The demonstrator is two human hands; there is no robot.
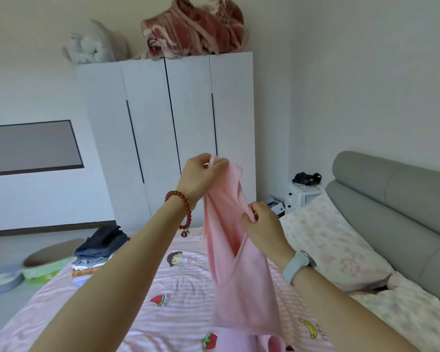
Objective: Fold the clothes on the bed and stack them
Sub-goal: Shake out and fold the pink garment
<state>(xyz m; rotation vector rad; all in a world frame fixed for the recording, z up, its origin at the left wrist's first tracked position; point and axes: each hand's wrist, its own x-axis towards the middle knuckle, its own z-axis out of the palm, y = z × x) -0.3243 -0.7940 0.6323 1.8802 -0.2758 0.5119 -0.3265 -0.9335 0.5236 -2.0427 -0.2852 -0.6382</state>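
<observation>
Hanging at frame centre above the striped bedsheet (163, 283), a plain pale-pink sleeveless top (235, 278) showed no readable label. Left hand (201, 176) pinched one strap at top; right hand (261, 224) pinched the other, lower. Small writing beside the sheet's fruit prints was illegible. Folded clothes stack (99, 250) sat at left.

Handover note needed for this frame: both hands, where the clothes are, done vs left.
Left hand: pinches the top edge of the pink garment, raised high.
Right hand: pinches the same garment lower down, at a strap or edge.
The garment hangs unfolded over the striped bedsheet.
Done: a folded stack sits at the bed's far left corner, dark items on top.
Left: lay the pink garment flat, fold it, add it to the stack.
</observation>
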